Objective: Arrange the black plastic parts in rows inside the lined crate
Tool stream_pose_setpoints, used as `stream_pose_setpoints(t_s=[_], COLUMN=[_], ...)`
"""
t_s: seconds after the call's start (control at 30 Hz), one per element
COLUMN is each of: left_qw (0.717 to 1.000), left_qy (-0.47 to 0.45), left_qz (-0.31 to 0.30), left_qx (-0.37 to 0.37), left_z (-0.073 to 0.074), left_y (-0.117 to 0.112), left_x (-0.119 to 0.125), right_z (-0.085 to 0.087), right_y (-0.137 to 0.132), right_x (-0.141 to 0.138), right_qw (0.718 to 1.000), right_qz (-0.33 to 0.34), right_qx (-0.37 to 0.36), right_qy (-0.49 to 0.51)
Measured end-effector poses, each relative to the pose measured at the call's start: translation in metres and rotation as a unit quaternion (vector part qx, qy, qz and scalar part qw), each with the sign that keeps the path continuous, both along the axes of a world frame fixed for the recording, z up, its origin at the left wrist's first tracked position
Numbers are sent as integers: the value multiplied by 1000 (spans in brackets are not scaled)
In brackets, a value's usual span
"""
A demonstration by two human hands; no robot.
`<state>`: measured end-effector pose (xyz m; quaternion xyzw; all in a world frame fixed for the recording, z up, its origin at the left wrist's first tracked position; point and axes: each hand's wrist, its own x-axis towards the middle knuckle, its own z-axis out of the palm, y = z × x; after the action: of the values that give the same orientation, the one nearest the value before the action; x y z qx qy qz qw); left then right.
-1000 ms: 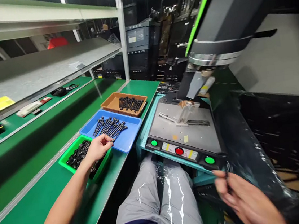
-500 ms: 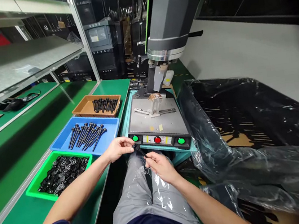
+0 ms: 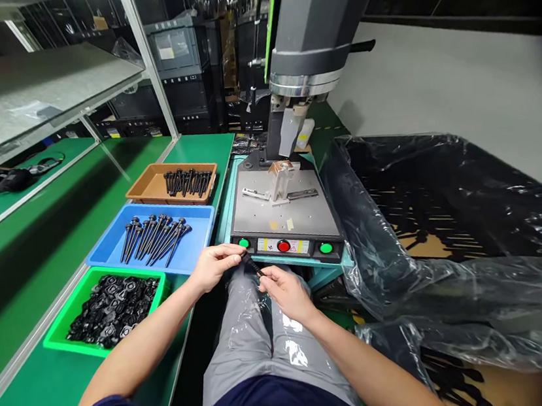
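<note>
My left hand and my right hand meet over my lap, just in front of the press machine's control panel. Between them they pinch a thin black pin: the left fingers are closed on its upper end, the right fingers on its lower end. A green tray of small black parts lies to the left. Beyond it are a blue tray and a brown tray, each with black pins.
The press head hangs over a grey plate with a metal fixture. A large box lined with black plastic stands to the right. A green bench and metal shelves run along the left.
My left hand left the green tray and came to the middle. My right hand rose from the lower right to meet it, and both now hold the black pin.
</note>
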<state>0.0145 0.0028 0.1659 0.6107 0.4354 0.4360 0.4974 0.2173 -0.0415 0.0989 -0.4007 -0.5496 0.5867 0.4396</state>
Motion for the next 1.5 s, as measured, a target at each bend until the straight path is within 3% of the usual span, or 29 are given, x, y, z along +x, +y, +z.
stream_pose_setpoints(t_s=[0.33, 0.47, 0.67, 0.83, 0.97, 1.07, 1.17, 1.3, 1.4, 1.5], left_qw=[994, 991, 994, 1000, 999, 1000, 999, 991, 988, 983], left_qy=[-83, -84, -65, 12, 43, 26, -2, -36, -40, -18], left_qz=[32, 39, 32, 3, -12, -3, 36, 128, 148, 172], left_qx=[-63, -98, -85, -5, 12, -9, -13, 5, 2, 64], left_z=[7, 12, 13, 14, 9, 7, 5, -1, -2, 6], left_y=[-6, -4, 3, 10, 19, 30, 44, 66, 89, 123], left_x=[19, 29, 48, 62, 77, 95, 118, 146, 158, 160], right_z=[0, 3, 8, 0, -4, -4, -6, -12, -20, -33], right_y=[2, 4, 4, 11, 25, 39, 53, 73, 84, 88], right_x=[3, 12, 24, 32, 48, 62, 68, 71, 79, 91], right_qw=[971, 956, 931, 968, 995, 967, 942, 922, 912, 912], right_qz=[97, 118, 150, 60, -83, -171, -214, -241, -263, -303], right_qx=[-118, -155, -209, -120, 48, 163, 217, 252, 260, 221], right_qy=[182, 222, 259, 210, 27, -100, -139, -169, -177, -166])
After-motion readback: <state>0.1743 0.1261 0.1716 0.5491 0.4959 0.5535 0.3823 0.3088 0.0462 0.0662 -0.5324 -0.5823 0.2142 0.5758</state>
